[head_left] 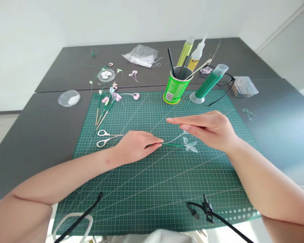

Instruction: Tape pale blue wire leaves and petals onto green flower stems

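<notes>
My left hand pinches the end of a thin green-wrapped flower stem between thumb and fingertips. Pale blue translucent petals spread from the stem's right end. A second thin, pale stem runs from the same pinch up to a small pale petal just under my right hand. My right hand hovers above the flower with fingers stretched out to the left, the thumb below them; nothing shows in its grasp. White-handled scissors lie beside my left hand, their blade tips hidden behind it.
A green cutting mat covers the near table. At its back stand a green can of tools and a green tube; glasses lie behind. Several small flowers on sticks rest back left. Black cables cross the front.
</notes>
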A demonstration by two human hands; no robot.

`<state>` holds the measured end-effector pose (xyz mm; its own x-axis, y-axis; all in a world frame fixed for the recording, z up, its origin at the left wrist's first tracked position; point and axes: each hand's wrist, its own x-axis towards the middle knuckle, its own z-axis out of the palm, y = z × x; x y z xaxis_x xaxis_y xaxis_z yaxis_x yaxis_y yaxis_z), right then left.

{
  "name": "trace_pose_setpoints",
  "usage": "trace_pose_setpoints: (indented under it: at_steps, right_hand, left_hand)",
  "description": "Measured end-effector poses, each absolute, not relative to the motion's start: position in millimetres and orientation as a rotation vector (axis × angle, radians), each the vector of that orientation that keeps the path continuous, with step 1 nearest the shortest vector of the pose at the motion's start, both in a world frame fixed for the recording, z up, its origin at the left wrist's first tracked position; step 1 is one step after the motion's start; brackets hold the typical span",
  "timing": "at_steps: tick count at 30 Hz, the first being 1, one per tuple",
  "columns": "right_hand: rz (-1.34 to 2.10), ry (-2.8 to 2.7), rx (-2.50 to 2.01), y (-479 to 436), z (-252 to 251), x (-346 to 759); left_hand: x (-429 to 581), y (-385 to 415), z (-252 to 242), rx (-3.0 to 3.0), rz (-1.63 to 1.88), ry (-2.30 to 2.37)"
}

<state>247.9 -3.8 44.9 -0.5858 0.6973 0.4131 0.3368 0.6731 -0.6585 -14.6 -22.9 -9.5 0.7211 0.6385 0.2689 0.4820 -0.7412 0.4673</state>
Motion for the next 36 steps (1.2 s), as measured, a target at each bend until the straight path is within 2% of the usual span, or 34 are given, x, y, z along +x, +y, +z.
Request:
trace_pose_setpoints:
  at_steps: [8, 18, 27, 36]
  right_hand:
    - [0.726, -2.207, -0.896, -1.7, 42.7, 247.4]
    - [0.817, -2.117, -1.158, 13.0, 37.7, 256.1]
    - [1.114, -2.200, -1.273, 25.5, 26.8, 262.8]
    - [1.117, -2.268, -1.284, 27.5, 19.4, 258.5]
  left_hand:
    - [-13.9, -22.5, -7.6, 2.316, 0.507, 0.776]
    - [-13.6, -25.1, -6.2, 2.349, 0.636, 0.780]
    - [-15.4, -25.1, -3.9, 2.354, 0.649, 0.737]
    - [-13.2, -23.9, -4.6, 2.291, 0.733, 0.772]
